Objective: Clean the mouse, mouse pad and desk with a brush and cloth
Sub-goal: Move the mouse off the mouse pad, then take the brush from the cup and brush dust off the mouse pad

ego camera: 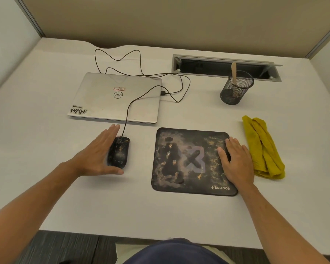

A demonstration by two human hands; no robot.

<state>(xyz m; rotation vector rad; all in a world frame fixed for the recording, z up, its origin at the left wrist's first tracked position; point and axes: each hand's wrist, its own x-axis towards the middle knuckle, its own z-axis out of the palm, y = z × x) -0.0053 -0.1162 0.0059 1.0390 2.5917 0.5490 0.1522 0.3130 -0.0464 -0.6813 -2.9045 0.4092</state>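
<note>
we see the black mouse (119, 151), flecked with yellowish dust, lying on the white desk (46, 115) just left of the mouse pad (191, 161), which we take as our landmark. our left hand (95, 157) is open with fingers straight and held together, cupped against the left side of the mouse, thumb (114, 171) near its rear end; it does not grip it. the dark mouse pad lies flat near the front middle of the desk, also speckled with dust. our right hand (236, 161) rests flat on the pad's right edge, fingers loosely together, palm down. just right of the pad lies a crumpled yellow cloth (263, 147), apart from the hand. beyond the pad, to the right, stands a black mesh cup (235, 88) with a wooden handle (234, 71) sticking up out of it. beyond the pad, to the left, lies a closed silver laptop (107, 100); the mouse cable (137, 61) runs over its lid and loops behind it. behind the cup a cable slot (225, 67) opens in the desk.
</note>
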